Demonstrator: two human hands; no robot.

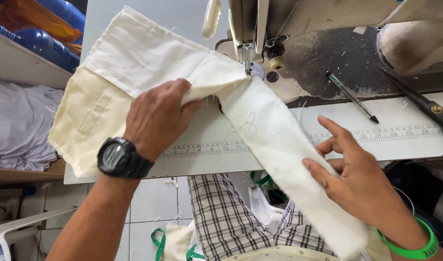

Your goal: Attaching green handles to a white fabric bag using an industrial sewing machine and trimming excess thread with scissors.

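- Cream fabric piece (134,63): folded woven cloth, spread from upper left of the frame to the needle (247,67) at top centre; a long white strip (279,145) runs from there down to lower right, off the surface edge.
- Handling, my read: light, limp, no stiffness of its own. Drapes and sags where unsupported, and the strip end hangs free. Raw edges fray, loose threads show. Not fragile, not slippery, but layers likely shift over each other unless pinned flat.
- Where to hold: flat palm pressure on the layers near the needle, fingertips along the strip's edge. Pinching a corner would just bunch it.
- Left hand (156,118): centre-left, fingers curled over the fold, pressing it down just left of the needle. Black wristwatch (119,157) on that wrist.
- Right hand (349,174): lower right, fingers spread fairly wide, tips resting on the strip's right edge; not gripping anything. Green wristband (414,246).
- Surface (400,140): white sewing machine table, smooth, printed ruler scale along the front edge; dark worn patch with lint at upper right.
- On it: green pen (352,96), scissors (427,106) at right edge, partly cut off.
- Sewing machine head (327,14) across top of frame.
- Room: blue water jugs (52,43) upper left, grey cloth on a shelf (18,121) at left, tiled floor below, checked trousers (226,212) bottom centre.
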